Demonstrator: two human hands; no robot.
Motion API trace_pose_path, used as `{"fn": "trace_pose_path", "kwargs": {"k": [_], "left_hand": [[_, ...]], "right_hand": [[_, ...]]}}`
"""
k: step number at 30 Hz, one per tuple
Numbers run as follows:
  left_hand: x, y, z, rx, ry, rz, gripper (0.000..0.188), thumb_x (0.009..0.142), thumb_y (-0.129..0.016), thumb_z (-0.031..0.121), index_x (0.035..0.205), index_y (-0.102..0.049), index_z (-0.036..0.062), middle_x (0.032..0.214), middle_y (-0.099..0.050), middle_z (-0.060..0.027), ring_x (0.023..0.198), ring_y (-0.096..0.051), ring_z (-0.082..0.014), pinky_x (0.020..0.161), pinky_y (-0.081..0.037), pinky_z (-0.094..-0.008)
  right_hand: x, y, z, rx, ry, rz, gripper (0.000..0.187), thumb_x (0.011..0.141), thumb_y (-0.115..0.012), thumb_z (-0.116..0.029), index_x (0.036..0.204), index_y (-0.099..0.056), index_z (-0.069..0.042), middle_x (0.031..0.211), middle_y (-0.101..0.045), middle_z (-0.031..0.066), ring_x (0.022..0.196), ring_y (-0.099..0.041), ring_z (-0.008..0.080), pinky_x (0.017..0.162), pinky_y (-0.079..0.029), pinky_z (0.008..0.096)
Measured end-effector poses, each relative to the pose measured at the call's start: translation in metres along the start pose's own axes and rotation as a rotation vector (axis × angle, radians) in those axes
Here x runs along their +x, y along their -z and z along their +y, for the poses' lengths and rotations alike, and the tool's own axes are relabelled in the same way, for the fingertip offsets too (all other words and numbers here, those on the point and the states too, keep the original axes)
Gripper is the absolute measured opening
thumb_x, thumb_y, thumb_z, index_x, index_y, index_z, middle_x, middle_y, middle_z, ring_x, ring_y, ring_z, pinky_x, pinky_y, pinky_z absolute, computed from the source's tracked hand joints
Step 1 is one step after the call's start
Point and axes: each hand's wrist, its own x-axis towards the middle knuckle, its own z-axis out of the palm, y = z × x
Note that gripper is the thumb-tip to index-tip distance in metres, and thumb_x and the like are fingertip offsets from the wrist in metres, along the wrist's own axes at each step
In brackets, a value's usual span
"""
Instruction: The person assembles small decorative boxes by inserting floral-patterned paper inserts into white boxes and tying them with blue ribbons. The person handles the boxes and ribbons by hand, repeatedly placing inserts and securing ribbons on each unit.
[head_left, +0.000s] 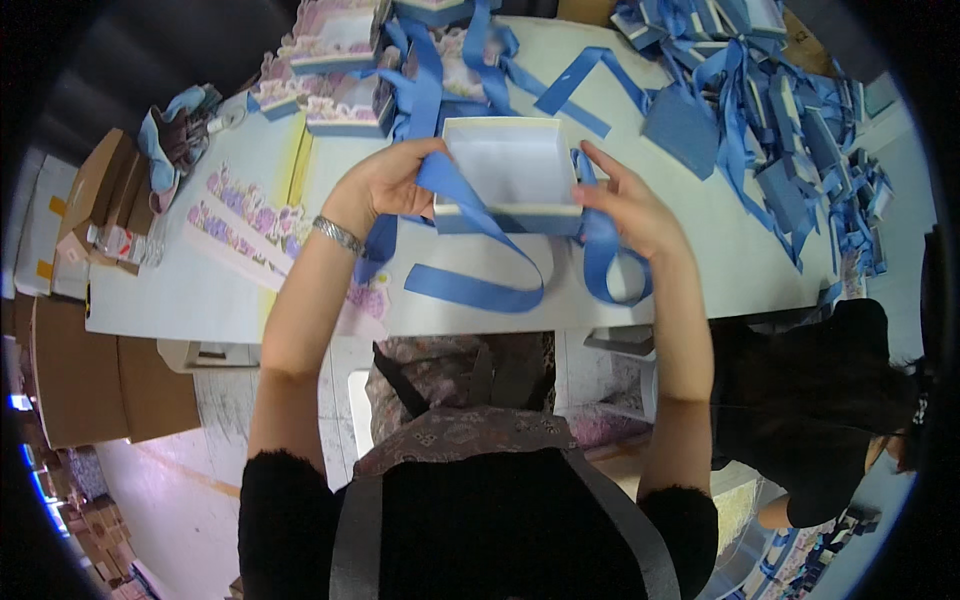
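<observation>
Between my hands is an open, empty box [508, 165] with a white inside and blue outer walls. My left hand [397, 180] is closed on the box's left side, with a blue ribbon [470, 290] running from beside it across the box front and curling over the table. My right hand [630, 200] grips the box's right side, fingers at the rim and wall. A second length of blue ribbon [600, 255] hangs in a loop below my right hand. The undersides of the box and some fingertips are hidden.
Flower-trimmed boxes [350, 105] with ribbons stand at the back left of the white table [220, 290]. Many blue boxes [685, 130] and ribbons are heaped at the right. Floral paper strips [250, 220] lie left, near a plastic bottle [125, 243]. A co-worker [800, 410] is at the right.
</observation>
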Motion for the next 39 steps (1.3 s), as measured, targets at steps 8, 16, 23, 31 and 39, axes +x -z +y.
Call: {"fn": "trace_pose_path", "kwargs": {"k": [8, 16, 23, 31, 39], "left_hand": [[-0.061, -0.002, -0.037, 0.756, -0.485, -0.634, 0.058, 0.082, -0.063, 0.022, 0.129, -0.041, -0.0038, 0.120, -0.057, -0.0227, 0.089, -0.066, -0.0240, 0.072, -0.055, -0.0353], [-0.037, -0.042, -0.050, 0.787, -0.864, 0.309, 0.077, 0.081, -0.070, 0.033, 0.138, -0.030, 0.0011, 0.128, -0.049, -0.0223, 0.110, -0.054, -0.0355, 0.089, -0.047, -0.0392], [-0.091, 0.043, -0.111, 1.248, -0.805, 0.974, 0.057, 0.081, -0.066, 0.024, 0.127, -0.046, -0.0035, 0.129, -0.047, -0.0237, 0.113, -0.049, -0.0385, 0.095, -0.042, -0.0420], [-0.108, 0.085, -0.164, 1.087, -0.671, 1.413, 0.053, 0.083, -0.051, 0.006, 0.130, -0.034, -0.0110, 0.121, -0.049, -0.0275, 0.108, -0.048, -0.0411, 0.094, -0.041, -0.0444], [-0.115, 0.090, -0.170, 0.904, -0.745, 1.480, 0.053, 0.080, -0.052, 0.001, 0.129, -0.035, -0.0096, 0.127, -0.042, -0.0305, 0.113, -0.047, -0.0426, 0.095, -0.041, -0.0433]], "right_hand": [[0.023, 0.031, 0.005, -0.514, 0.248, 0.071, 0.037, 0.074, -0.055, -0.003, 0.111, -0.061, 0.000, 0.087, -0.062, 0.0011, 0.070, -0.057, 0.0095, 0.057, -0.045, 0.0219], [0.096, -0.034, -0.030, -1.212, 0.725, -0.422, 0.027, 0.055, -0.062, 0.011, 0.075, -0.067, -0.007, 0.123, -0.059, 0.0071, 0.130, -0.037, 0.0278, 0.109, -0.025, 0.0452], [0.070, -0.071, 0.034, -1.464, 0.905, -0.136, 0.036, 0.065, -0.060, 0.006, 0.093, -0.071, -0.014, 0.132, -0.049, 0.0141, 0.129, -0.037, 0.0329, 0.106, -0.030, 0.0498], [0.166, -0.305, 0.032, -1.064, 0.475, -0.134, 0.051, 0.071, -0.074, -0.031, 0.106, -0.059, 0.004, 0.098, -0.062, 0.0210, 0.097, -0.058, 0.0342, 0.081, -0.048, 0.0389], [0.178, -0.342, 0.002, -1.256, 0.248, -0.318, 0.078, 0.060, -0.083, -0.039, 0.115, -0.048, 0.005, 0.105, -0.058, 0.0220, 0.099, -0.058, 0.0364, 0.084, -0.050, 0.0393]]}}
